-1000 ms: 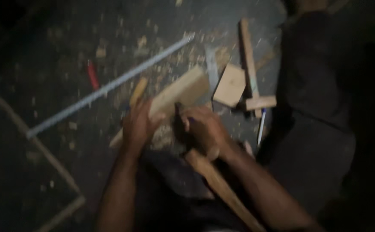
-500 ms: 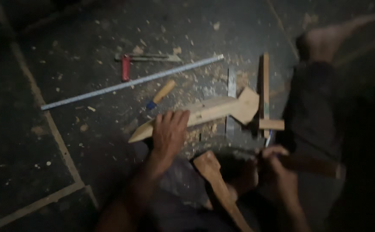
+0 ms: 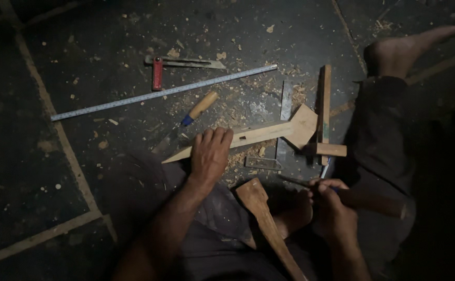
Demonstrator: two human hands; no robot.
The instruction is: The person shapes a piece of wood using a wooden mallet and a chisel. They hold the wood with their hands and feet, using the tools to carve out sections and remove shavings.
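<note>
Compared with half a second ago, very little has changed: the left hand [image 3: 210, 156] is still pressed on the long wooden piece [image 3: 248, 136], and the right hand [image 3: 330, 200] stays low near the lap, only a bit clearer now. The wooden piece lies flat on the dark floor [image 3: 55, 198] in front of the person, with a tapered point toward the left and a wider, angled head [image 3: 303, 125] toward the right. The left palm and fingers lie flat over its middle, holding it down and not wrapped around it.

The right hand is closed around a dark handle [image 3: 373, 203]; a thin metal tip [image 3: 292, 180] comes out toward the left, so I judge it is a chisel or a similar tool. The step seems to be steadying the workpiece while the tool is brought to it. A next cut would call for firm pressure from the left hand and a careful placing of the tip.

Around them lie a long steel ruler [image 3: 165, 92], a wooden-handled chisel [image 3: 198, 108], a bevel with a red part [image 3: 158, 72], a wooden square [image 3: 325, 114] and a wooden mallet-like piece [image 3: 264, 218] near the knee. A bare foot [image 3: 404, 49] shows at the top right.

The light is weak: the right-hand tool is hard to identify, and the lower right is almost black.
</note>
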